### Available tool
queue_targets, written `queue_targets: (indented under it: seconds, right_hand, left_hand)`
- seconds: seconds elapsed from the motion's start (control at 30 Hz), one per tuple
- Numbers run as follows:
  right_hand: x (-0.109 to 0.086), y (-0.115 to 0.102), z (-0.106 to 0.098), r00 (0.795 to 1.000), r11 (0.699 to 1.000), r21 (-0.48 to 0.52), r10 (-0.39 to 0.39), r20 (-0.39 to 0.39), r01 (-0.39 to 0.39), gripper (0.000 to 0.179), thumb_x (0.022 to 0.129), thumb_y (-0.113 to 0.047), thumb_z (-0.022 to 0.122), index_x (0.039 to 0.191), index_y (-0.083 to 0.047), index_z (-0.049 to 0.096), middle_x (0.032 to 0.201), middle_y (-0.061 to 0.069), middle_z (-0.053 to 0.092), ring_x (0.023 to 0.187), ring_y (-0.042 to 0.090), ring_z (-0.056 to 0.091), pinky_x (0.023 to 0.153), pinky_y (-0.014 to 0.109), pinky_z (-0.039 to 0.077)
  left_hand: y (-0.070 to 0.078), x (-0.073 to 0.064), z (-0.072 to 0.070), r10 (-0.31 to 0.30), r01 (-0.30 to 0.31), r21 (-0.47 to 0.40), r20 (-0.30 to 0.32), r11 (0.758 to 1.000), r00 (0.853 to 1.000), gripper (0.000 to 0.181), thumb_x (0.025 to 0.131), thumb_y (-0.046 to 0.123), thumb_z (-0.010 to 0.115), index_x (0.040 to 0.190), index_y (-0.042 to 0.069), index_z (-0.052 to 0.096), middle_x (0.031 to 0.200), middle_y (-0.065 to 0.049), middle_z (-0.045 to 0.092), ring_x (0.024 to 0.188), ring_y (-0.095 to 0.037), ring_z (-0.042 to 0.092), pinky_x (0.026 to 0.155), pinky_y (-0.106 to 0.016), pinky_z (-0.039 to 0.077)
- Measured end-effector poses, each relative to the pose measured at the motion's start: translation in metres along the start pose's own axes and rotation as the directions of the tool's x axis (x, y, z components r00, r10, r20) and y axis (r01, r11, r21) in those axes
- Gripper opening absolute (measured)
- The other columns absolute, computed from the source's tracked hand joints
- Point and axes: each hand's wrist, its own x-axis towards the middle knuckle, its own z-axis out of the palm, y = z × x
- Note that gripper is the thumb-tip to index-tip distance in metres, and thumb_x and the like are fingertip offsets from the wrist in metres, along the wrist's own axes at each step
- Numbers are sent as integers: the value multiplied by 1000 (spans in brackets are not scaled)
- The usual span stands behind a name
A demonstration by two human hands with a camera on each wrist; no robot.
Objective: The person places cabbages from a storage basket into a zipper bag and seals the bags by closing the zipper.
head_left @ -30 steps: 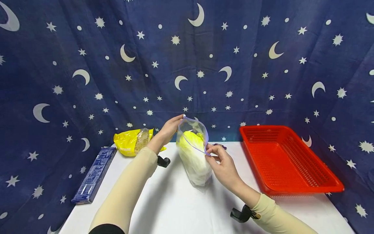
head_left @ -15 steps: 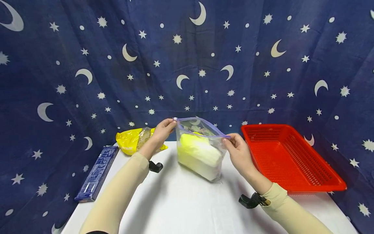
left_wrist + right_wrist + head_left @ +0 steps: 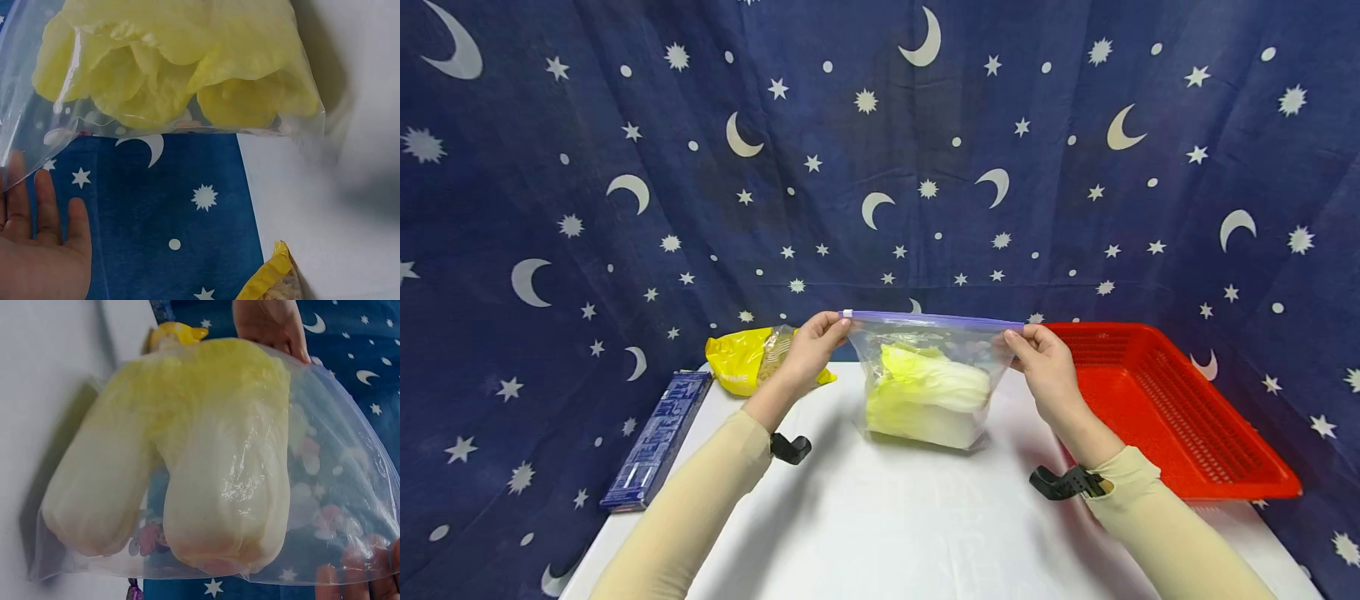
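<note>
Two pale napa cabbages [image 3: 231, 475] lie side by side inside a clear slider bag [image 3: 996, 358]. In the head view their yellow leaf ends point left. The bag's bottom is at the table, and its purple zip strip [image 3: 932, 319] is stretched nearly level. My left hand [image 3: 812, 343] pinches the upper left corner, beside the white slider [image 3: 847, 313]. At the upper right corner, my right hand [image 3: 1047, 367] pinches the strip between thumb and fingers. The left wrist view shows my left fingers [image 3: 47, 209] extended at the bag's edge; the thumb is hidden there.
To the left on the white table [image 3: 865, 517] lie a yellow packet [image 3: 737, 362] with a see-through window and a long blue box [image 3: 658, 442]. A red perforated basket [image 3: 1157, 417] stands at the right. Behind hangs a blue curtain [image 3: 820, 125] with moons and stars.
My hands have drawn apart, the right one moving right. The bag's gaping mouth has been pulled flat and straight, and the bag has turned so its broad side faces me.
</note>
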Motion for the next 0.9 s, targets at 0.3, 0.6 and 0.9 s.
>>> queue_targets:
  seconds: [0.3,0.6,0.9]
  right_hand:
    - [11,-4,-4,1000,996,86,12,-20,-11,15,100,-12,66,99,2,60,88,-7,75,82,8,70,76,23,58]
    - [14,-3,-4,999,993,117,26,-22,-23,9,100,-11,67,94,-6,62,85,-6,76,78,7,70,74,23,58]
    - [15,7,-8,997,996,-44,72,-13,-73,19,102,-14,64,105,4,61,82,-11,73,79,4,69,77,19,57]
  left_hand:
    - [1,-16,6,26,-29,-31,-91,999,996,20,105,17,60,112,-1,62,104,-5,68,103,-17,65,105,-35,50]
    - [-5,-23,11,65,-76,-98,-109,992,992,13,104,14,61,106,1,61,92,0,70,87,-13,65,85,-27,56]
    - [-14,-30,13,36,-39,-26,-113,999,993,14,103,15,62,105,1,63,91,-1,70,82,-12,66,81,-32,57]
